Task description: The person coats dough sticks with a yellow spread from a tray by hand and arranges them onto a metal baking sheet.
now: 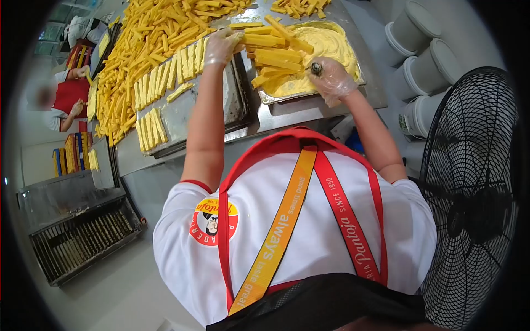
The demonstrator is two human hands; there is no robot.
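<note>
My left hand [221,47], in a clear plastic glove, has its fingers closed at the near end of a yellow bread stick [265,41]. My right hand [335,80], also gloved, is closed around a tool with a dark, round metallic handle end [316,68]; its working end is hidden. Under that hand lies a metal tray [281,99] spread with pale yellow cream [331,41]. Several yellow sticks [277,58] lie on the cream's left side. Left of it, cream-coated sticks [160,85] line up in rows on a flat baking tray [190,118].
A large heap of yellow sticks [132,55] covers the table's far left. White lidded buckets [419,77] and a black fan [469,204] stand at right. A co-worker in a red apron [72,96] is across the table. A slotted metal rack [85,237] sits lower left.
</note>
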